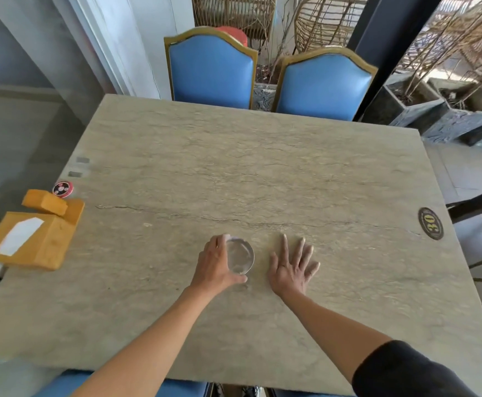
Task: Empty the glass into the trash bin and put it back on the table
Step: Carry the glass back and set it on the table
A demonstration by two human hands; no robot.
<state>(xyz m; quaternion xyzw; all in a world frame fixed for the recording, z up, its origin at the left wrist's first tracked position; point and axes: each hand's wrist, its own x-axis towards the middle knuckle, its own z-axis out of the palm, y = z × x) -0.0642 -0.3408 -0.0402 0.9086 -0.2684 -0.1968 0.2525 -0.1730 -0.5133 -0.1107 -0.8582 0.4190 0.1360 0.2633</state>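
Note:
A clear drinking glass (241, 257) stands upright on the beige stone table (234, 173), near the front middle. My left hand (215, 263) is wrapped around its left side, thumb at the near rim and fingers at the far rim. I cannot make out anything inside the glass. My right hand (292, 266) lies flat on the table just right of the glass, fingers spread, not touching it. No trash bin is in view.
An orange tissue box (33, 239) sits at the table's left edge with a round red-and-black disc (63, 189) behind it. A black oval number plate (431, 223) marks the right side. Two blue chairs (324, 84) stand at the far edge; planters (446, 116) at right.

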